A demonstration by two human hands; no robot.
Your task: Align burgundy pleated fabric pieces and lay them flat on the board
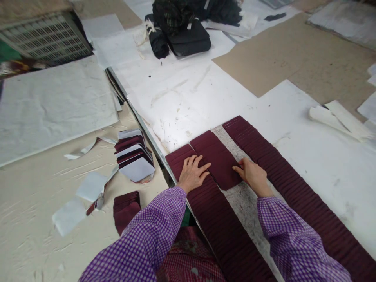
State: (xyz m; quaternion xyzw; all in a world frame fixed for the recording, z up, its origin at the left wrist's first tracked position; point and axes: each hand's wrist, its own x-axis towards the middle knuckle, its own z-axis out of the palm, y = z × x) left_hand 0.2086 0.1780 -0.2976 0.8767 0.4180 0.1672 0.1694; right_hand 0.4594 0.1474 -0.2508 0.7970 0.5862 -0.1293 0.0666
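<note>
My left hand (193,172) lies with fingers spread on a long row of overlapping maroon fabric pieces (226,227), close to the row's far end. One larger maroon fabric piece (216,158) lies flat to the right of that row, over a speckled grey board (246,211). My right hand (253,175) pinches this piece at its right edge between thumb and fingers. Farther right, a second row of overlapping maroon pieces (282,172) runs along the board.
On the left table stand a bundle of maroon and white pieces (136,156) and a small maroon stack (126,209). Loose white pieces (69,215) and strips lie nearby. Black fabric bundles (188,39), brown paper (293,58) and a grey crate (53,37) are farther back.
</note>
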